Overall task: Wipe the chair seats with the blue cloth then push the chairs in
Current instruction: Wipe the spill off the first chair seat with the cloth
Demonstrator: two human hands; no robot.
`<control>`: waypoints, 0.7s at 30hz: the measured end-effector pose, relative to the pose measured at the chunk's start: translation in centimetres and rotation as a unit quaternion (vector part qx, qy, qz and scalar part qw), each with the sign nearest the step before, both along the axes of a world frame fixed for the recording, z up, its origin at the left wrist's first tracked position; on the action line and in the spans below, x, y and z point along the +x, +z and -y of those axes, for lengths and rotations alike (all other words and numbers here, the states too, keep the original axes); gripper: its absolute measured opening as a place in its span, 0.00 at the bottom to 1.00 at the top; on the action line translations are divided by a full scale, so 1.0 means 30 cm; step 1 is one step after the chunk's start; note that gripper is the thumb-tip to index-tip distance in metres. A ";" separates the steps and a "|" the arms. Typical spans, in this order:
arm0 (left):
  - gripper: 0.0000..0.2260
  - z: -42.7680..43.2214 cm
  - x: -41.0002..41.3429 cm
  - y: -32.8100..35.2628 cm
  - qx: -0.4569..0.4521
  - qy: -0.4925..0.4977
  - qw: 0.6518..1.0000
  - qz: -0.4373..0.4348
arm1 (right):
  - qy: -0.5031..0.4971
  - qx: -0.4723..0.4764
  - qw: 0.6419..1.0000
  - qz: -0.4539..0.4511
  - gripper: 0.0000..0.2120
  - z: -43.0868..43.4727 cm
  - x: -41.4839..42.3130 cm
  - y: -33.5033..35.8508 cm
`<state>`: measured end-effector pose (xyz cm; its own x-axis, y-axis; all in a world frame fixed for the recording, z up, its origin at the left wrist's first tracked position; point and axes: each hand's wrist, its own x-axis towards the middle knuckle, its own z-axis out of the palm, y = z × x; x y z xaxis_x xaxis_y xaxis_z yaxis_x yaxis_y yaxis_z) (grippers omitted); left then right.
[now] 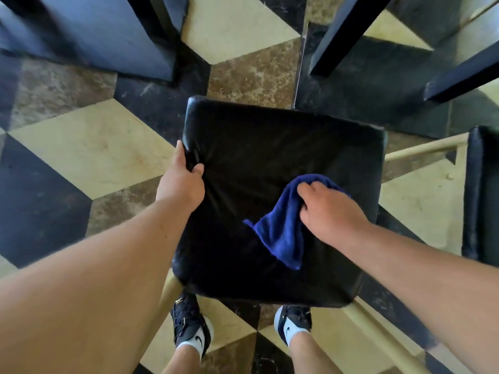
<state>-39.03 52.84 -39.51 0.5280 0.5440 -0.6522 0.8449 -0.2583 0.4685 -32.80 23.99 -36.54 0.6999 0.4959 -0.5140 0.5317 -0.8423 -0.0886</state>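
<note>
A square black padded chair seat (pixel 270 163) with a glossy leather-like cover filled the centre of the frame, seen from directly above. The person's left hand (pixel 183 179) grasped the seat's left edge, thumb lying on the top surface and the other fingers wrapped under the rim out of sight. The right hand (pixel 326 211) clutched a bunched dark blue terry cloth (pixel 280 228), fingers curled into the fabric and pressing it down on the right half of the seat; a loose tail of the cloth trailed toward the lower centre of the cushion. Cream-coloured chair rails (pixel 378 322) showed beneath the seat at its lower edge. Below the seat, at the bottom of the frame, stood the person's two feet in dark sneakers (pixel 189 319) with white socks. The floor (pixel 89 147) was tiled in a geometric pattern of cream, black and mottled brown stone. Dark table legs (pixel 343 31) reached in from the upper right, a dark flat panel (pixel 89 33) filled the upper left, and a second black padded seat (pixel 483 190) showed at the right edge.
</note>
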 end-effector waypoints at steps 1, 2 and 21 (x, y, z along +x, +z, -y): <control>0.27 -0.001 0.002 0.009 -0.013 0.024 1.000 -0.002 | -0.030 0.019 0.999 0.012 0.12 -0.050 0.038 -0.013; 0.25 -0.002 0.005 0.011 -0.017 0.066 0.998 0.003 | -0.054 0.047 0.997 0.023 0.13 -0.119 0.075 -0.021; 0.45 -0.272 0.022 0.119 -0.354 0.213 0.892 -0.184 | 0.320 0.146 0.936 -0.023 0.14 -0.770 -0.224 0.010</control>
<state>-38.38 61.00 -35.93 0.0517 0.0279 -0.9983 0.9258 0.3734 0.0584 -39.52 47.10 -36.26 0.1912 0.9300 -0.3139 0.9092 -0.2883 -0.3004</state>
